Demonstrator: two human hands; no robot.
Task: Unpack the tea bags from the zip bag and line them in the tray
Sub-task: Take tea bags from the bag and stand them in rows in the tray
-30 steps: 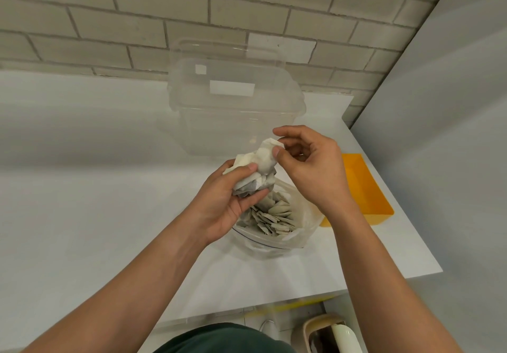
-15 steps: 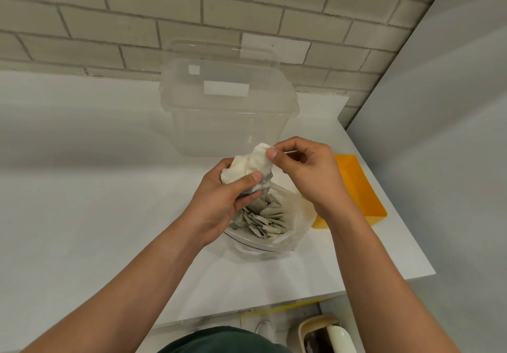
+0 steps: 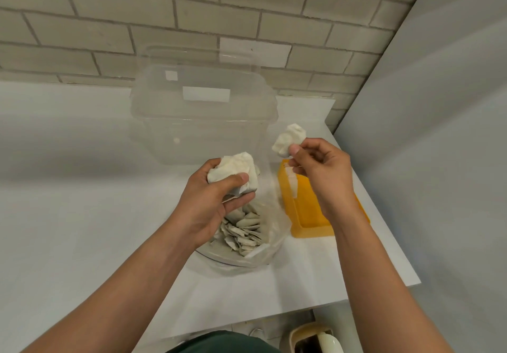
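Now left hand [image 3: 208, 207] grips tea bags [image 3: 236, 170]; right hand [image 3: 323, 171] pinches one tea bag [image 3: 289, 140].

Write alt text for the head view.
The right hand pinches one white tea bag by the orange tray; the left hand grips a white bunch over the zip bag. A clear tub stands behind them.
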